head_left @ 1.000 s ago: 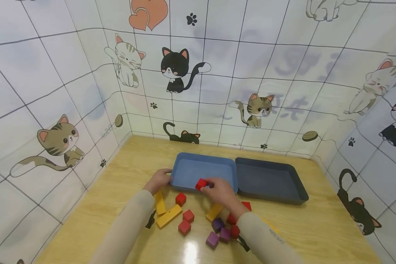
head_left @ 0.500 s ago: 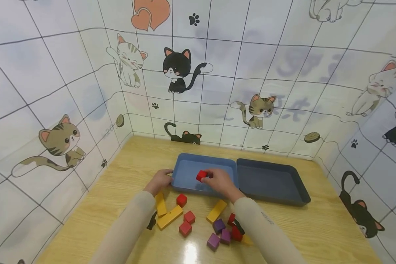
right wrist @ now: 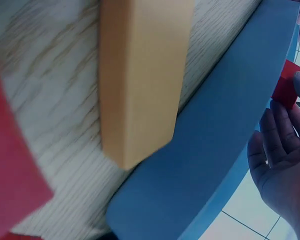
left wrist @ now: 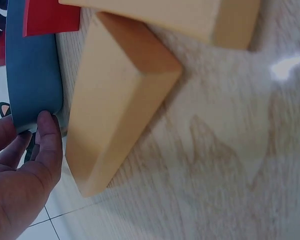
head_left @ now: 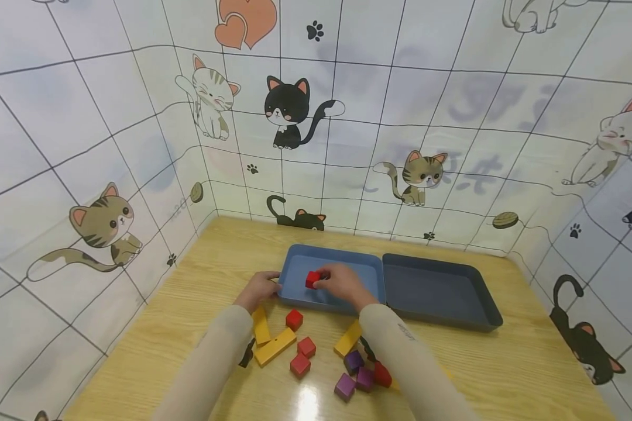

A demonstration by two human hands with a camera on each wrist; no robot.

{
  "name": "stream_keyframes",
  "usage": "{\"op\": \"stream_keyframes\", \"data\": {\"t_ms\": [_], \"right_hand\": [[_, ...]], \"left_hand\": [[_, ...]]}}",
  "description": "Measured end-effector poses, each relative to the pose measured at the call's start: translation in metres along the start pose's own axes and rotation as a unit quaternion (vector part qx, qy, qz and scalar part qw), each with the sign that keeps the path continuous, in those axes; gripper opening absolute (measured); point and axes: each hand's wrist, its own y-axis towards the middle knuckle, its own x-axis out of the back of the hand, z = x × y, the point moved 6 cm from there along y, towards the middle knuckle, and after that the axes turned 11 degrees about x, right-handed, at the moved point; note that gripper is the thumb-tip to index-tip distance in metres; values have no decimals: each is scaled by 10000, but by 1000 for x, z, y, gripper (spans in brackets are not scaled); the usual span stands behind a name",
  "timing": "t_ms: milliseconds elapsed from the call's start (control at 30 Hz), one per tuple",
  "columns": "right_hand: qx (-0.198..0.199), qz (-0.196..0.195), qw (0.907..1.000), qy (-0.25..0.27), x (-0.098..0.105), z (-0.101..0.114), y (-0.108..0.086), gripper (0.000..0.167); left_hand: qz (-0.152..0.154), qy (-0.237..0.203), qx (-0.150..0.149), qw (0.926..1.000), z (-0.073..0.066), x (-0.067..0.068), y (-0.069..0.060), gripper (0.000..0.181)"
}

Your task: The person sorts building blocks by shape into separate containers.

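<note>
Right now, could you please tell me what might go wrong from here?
The red cube is only pinched by the right hand at the blue tray, so it might slip. The left hand holds that tray's corner, so a push could shift it against the dark tray beside it. In the head view, the right sleeve partly hides another red block and might brush it if lowered.

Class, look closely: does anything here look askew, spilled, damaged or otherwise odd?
Nothing clearly stands out. The blue tray and dark tray sit side by side, the right hand holds a red block, and loose blocks lie at mixed angles on the table, which looks like ordinary scatter. No spill or damage shows.
</note>
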Motion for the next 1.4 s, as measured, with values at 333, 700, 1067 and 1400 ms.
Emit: {"op": "stream_keyframes", "data": {"t_ms": [333, 700, 1067, 1400], "right_hand": [[-15, 101, 9999, 86, -18, -2, 8, 33], [-153, 253, 9983, 505, -32, 2, 6, 54], [-100, -202, 9987, 465, -2, 6, -2, 43], [-41, -228, 9995, 225, 16, 0, -19, 42]], "left_hand": [[48, -33, -56, 10000, 3, -3, -2, 43], [-132, -7, -19, 9999, 4, -11, -3, 43], [-644, 452, -167, 9968, -5, -5, 1, 46], [-690, 890, -635, 9916, -10, -4, -5, 52]]}}
